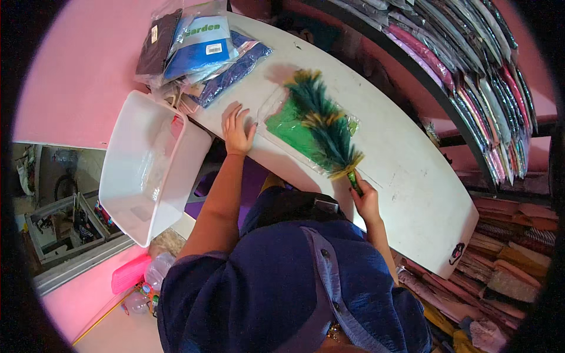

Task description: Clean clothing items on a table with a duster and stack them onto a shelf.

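Observation:
My right hand (366, 198) grips the green handle of a feather duster (324, 119), whose dark teal and yellow-tipped feathers reach up and to the left. The feathers lie over a green garment in a clear plastic bag (289, 132) on the white table (397, 154). Left of that bag, my left hand (237, 132) rests at the table's near edge, fingers apart, holding nothing.
Bagged garments, one blue (201, 55), are piled at the table's upper left. A white plastic bin (150, 176) stands beside the table's left end. Packaged clothes (468, 66) fill a rack at upper right; folded fabrics (507, 264) are stacked at lower right.

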`<state>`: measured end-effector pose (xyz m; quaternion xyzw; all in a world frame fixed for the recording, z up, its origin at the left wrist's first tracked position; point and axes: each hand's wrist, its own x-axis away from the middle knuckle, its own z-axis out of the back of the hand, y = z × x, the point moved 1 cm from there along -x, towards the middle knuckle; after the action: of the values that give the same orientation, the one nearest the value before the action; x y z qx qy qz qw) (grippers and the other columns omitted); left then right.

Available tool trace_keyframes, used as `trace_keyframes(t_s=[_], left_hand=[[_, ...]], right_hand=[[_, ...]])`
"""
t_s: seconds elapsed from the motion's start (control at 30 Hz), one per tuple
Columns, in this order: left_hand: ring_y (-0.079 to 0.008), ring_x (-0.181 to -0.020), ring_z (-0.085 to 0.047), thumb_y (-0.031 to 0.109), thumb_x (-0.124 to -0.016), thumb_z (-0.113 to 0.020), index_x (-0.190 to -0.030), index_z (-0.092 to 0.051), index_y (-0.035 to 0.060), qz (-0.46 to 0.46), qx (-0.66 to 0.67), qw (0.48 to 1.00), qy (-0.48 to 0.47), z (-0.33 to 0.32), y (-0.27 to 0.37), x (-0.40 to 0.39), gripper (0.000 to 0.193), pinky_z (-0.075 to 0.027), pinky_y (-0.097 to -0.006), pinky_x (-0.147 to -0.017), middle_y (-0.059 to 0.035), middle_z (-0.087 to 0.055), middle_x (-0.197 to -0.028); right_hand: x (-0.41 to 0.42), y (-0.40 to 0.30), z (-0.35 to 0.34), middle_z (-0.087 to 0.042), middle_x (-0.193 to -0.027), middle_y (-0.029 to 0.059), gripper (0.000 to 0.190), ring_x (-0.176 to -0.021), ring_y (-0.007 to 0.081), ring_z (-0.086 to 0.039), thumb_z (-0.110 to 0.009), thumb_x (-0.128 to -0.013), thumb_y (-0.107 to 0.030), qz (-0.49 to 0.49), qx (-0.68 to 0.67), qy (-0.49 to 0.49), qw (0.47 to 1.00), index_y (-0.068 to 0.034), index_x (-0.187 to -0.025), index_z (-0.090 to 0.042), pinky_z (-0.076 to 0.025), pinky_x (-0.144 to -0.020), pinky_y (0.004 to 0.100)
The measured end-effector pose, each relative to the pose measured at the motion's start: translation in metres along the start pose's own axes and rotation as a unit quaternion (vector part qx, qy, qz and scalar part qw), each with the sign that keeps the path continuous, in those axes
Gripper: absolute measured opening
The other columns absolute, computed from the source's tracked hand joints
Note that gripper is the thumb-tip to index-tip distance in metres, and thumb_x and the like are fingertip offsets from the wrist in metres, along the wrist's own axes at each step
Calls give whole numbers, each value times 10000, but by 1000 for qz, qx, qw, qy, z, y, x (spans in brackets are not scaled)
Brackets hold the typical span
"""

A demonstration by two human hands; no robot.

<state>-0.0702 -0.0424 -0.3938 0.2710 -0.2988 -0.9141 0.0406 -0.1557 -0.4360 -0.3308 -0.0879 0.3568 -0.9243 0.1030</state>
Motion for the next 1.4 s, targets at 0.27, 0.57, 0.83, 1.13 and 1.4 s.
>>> trace_keyframes(t_s=[0.27,0.57,0.83,1.13,1.4], left_hand=[[-262,-1229,-430,116,-699,-679,-801,-677,208,-90,-34,994,-51,0,-4,-1,137,-293,-449,-1019,-11,-532,-1251],[-229,-1208,-456,68,-687,-654,-784,-698,217,-87,-33,994,-49,1,2,-4,183,-310,-444,-1006,-7,-556,-1213],[-231,-1174,-479,78,-703,-636,-815,-714,231,-113,-42,991,-50,0,-2,-2,205,-311,-442,-1008,0,-567,-1195],[-243,-1256,-404,219,-763,-648,-1048,-674,293,-74,-63,991,-97,0,0,0,295,-253,-467,-1043,-24,-504,-1310],[-287,-1314,-335,222,-803,-591,-1163,-633,336,-99,-142,977,-126,-5,-1,3,381,-212,-503,-1063,-47,-435,-1389]], right_hand=[[-10,6,3,-629,-894,155,592,-785,342,-614,-627,-735,-30,-31,105,17,994,-156,-1302,-513,-506,-703,411],[-34,3,-3,-630,-899,158,592,-803,350,-611,-624,-735,-36,-22,96,19,995,-158,-1302,-507,-505,-727,419],[-50,-3,-8,-629,-907,159,581,-770,349,-616,-613,-744,-43,16,128,25,991,-156,-1303,-499,-510,-687,428],[-28,-4,-4,-622,-881,164,559,-758,349,-615,-611,-770,-67,34,113,24,993,-149,-1311,-495,-504,-669,432],[-24,3,0,-621,-876,157,544,-721,355,-617,-593,-793,-104,15,122,63,990,-175,-1320,-481,-513,-640,438]])
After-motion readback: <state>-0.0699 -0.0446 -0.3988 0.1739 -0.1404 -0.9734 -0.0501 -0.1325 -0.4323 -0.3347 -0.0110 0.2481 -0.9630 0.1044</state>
